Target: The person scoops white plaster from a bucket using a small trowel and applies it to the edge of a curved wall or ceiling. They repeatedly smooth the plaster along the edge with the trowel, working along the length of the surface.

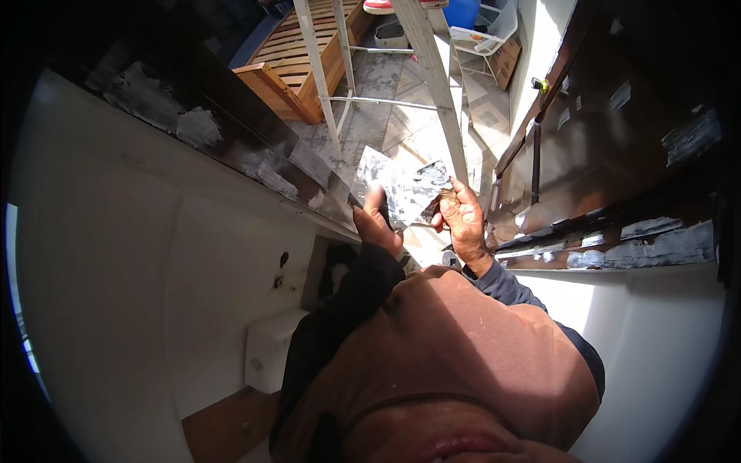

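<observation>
A white wall filled the left and lower left of the frame, and a dark brown panel, dabbed with whitish patches, took up the right. The person's brown shirt with dark sleeves spread across the lower middle. A dark beam, patched with white as well, slanted from the upper left toward the centre. A pale ladder stood at the top centre, with a slatted wooden bed frame to its left. A white box was fixed to the wall at the lower left, and a white basket sat near the upper right corner of the floor. In the centre was a flat board smeared with white and grey paste. The left hand gripped its lower left edge, thumb laid on top; its fingers underneath were hidden. The right hand, at the board's right, had its fingers curled closed around a small scraper, the smeared blade lying over the board; whether they touched could not be told.
</observation>
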`<action>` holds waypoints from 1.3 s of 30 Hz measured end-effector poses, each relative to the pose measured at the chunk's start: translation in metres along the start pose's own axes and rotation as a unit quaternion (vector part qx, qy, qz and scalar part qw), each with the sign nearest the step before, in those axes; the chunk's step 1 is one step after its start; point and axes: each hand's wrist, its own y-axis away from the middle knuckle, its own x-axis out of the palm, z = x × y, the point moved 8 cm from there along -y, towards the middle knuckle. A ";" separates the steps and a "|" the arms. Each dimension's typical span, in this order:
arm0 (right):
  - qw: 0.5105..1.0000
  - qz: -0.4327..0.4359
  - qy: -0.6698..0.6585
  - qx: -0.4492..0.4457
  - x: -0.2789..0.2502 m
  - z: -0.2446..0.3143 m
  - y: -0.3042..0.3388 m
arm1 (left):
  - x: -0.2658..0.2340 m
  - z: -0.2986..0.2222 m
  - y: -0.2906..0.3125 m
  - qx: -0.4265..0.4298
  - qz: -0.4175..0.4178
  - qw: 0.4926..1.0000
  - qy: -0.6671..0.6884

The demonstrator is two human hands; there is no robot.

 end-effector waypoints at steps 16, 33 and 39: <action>0.979 0.112 0.059 0.162 -0.060 -0.018 -0.029 | 0.018 0.028 -0.019 0.132 -0.078 0.982 -0.115; 0.898 -0.171 0.173 0.368 -0.297 -0.347 -0.050 | -0.205 0.206 -0.142 -0.105 -0.133 0.985 -0.036; 0.937 -0.085 0.198 0.274 -0.397 -0.561 -0.142 | -0.344 0.313 -0.200 -0.127 -0.193 0.971 -0.055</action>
